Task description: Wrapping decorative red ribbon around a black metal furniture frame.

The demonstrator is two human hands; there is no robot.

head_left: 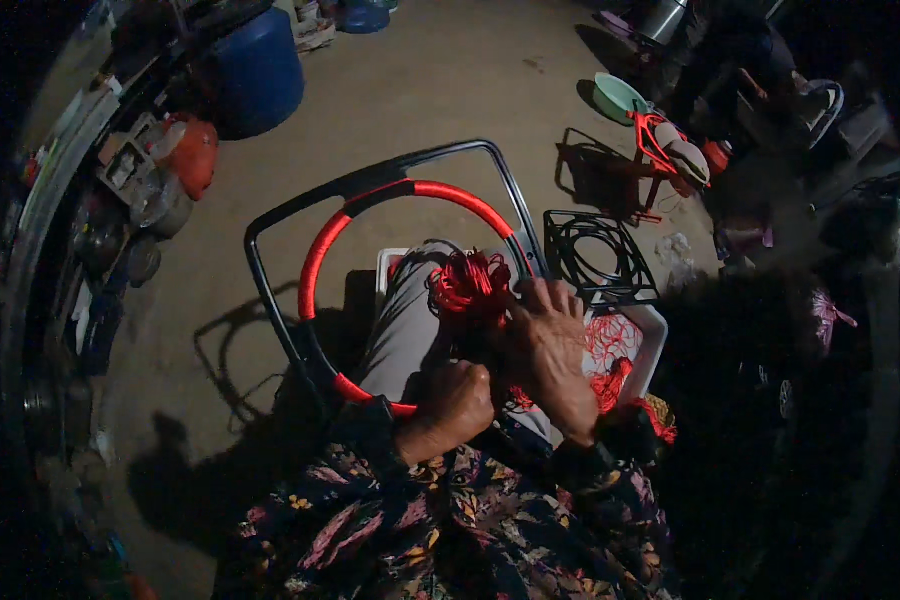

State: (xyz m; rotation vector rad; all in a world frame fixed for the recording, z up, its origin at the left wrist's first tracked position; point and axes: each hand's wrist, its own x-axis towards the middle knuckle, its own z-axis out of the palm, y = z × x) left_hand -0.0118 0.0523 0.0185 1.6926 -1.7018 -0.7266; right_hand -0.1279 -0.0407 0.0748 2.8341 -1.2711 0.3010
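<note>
Tilted over my lap is a black rectangular frame with a round ring inside it. Glossy red cord is wound tightly round much of the ring, with black stretches left bare. My left hand is closed at the ring's near edge, its fingertips hidden. A loose bundle of red cord hangs within the ring, on its right side. Beside that bundle my right hand has its fingers bent down against the cord; the fingertips are out of sight.
Under the frame a white tub holds loose red strands. A second black frame leans on its far rim. Farther off are a blue barrel, an orange-red bag and a green basin. Another person sits in shadow, far right.
</note>
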